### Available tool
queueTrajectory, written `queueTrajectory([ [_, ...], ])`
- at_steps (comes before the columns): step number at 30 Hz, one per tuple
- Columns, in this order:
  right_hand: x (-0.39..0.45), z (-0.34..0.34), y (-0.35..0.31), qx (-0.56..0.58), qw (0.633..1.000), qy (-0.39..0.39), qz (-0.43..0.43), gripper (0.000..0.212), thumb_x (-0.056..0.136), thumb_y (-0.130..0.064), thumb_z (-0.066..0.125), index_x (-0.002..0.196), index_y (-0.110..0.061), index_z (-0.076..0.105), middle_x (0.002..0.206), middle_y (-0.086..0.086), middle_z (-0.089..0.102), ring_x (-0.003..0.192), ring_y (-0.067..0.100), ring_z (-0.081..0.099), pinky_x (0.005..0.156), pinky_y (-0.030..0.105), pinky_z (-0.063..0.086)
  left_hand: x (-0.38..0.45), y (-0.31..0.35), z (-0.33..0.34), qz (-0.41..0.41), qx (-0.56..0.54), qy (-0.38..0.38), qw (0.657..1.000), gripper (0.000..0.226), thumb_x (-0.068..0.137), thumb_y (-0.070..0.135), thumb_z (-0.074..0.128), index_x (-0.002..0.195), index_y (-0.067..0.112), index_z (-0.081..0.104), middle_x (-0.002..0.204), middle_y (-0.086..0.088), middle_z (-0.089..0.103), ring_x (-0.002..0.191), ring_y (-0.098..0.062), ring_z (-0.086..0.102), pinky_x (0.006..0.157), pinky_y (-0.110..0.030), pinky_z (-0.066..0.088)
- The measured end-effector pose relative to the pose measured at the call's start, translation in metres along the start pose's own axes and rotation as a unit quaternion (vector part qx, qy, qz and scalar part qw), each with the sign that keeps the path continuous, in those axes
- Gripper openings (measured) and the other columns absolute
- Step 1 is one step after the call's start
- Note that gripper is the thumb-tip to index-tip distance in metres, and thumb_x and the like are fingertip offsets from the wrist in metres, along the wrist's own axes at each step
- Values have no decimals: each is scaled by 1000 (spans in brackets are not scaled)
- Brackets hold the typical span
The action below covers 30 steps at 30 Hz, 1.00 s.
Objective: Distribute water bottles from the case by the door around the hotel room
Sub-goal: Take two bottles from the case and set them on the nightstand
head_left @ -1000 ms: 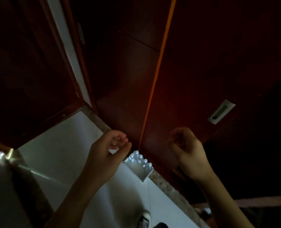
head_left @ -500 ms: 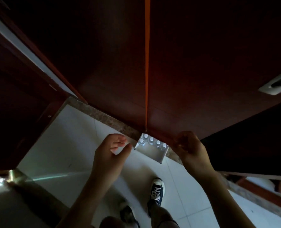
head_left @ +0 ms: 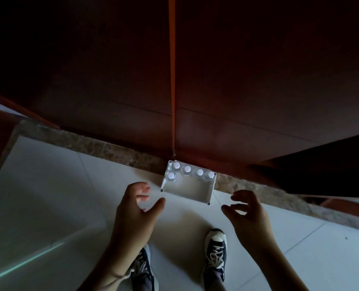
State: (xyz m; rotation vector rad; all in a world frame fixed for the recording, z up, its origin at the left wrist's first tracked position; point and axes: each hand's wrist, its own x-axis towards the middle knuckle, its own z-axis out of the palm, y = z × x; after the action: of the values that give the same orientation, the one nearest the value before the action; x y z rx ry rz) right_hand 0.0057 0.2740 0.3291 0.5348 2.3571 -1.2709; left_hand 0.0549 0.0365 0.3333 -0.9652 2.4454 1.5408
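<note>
A white rectangular case sits on the pale tiled floor against the dark wooden door. Several clear water bottles with white caps stand along its far side and left corner; the near part is bare. My left hand hovers just left of the case's near left corner, fingers loosely spread, holding nothing. My right hand hovers to the right of the case's near right corner, fingers loosely curved, also holding nothing. Neither hand touches the case.
Dark wooden door panels with an orange seam fill the upper view. A brown stone threshold runs along the door's foot. My two dark sneakers stand on the tiles below the case.
The view has tilted down, so the case now lies straight ahead and both shoes show. Both hands have opened out and sit lower on either side of the case.
</note>
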Motion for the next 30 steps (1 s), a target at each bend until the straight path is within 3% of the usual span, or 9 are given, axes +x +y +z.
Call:
queueTrajectory([
  [6,76,46,80,-72,997,-2,24,41,77,-12,79,108,-23,55,111,-3,64,98,16,63,75,32,50,71,-100,59,-12,80,-47,996,52,72,24,82,112,30,48,107,10,60,92,-9,62,73,-23,46],
  [12,174,91,158,-150,987,-39,30,56,77,-15,77,125,-19,49,117,-4,54,101,15,53,76,27,40,162,-188,132,18,129,-62,990,51,72,24,83,112,24,53,105,8,64,86,-15,64,74,-31,50],
  [14,207,111,187,-162,985,-44,27,64,74,-15,78,130,-17,46,121,-3,53,106,16,53,79,28,40,187,-220,158,10,144,-78,987,65,70,27,84,125,17,50,111,5,64,91,-17,64,78,-34,51],
  [17,248,142,229,-134,990,-32,33,71,69,-13,80,130,-21,45,125,-1,54,114,23,56,88,39,50,216,-263,196,20,150,-105,983,84,63,41,81,134,22,40,120,5,62,102,-19,64,83,-40,53],
  [21,291,177,272,-67,997,-14,21,76,66,-6,80,127,-35,44,117,-8,60,107,19,59,85,43,53,240,-305,235,49,141,-76,986,79,60,38,83,128,27,46,122,3,62,107,-23,62,83,-41,53],
  [24,311,199,297,-47,999,6,-2,68,68,-6,80,121,-37,50,108,-16,65,101,18,65,81,42,55,258,-331,249,61,156,-30,985,71,58,37,85,122,30,54,107,1,71,98,-26,67,76,-38,56],
  [30,334,212,314,-87,994,58,-21,65,58,-42,88,114,-36,56,107,-3,67,103,24,61,83,43,53,263,-347,253,114,142,-5,983,54,59,27,90,108,21,67,96,1,75,90,-22,71,70,-24,49],
])
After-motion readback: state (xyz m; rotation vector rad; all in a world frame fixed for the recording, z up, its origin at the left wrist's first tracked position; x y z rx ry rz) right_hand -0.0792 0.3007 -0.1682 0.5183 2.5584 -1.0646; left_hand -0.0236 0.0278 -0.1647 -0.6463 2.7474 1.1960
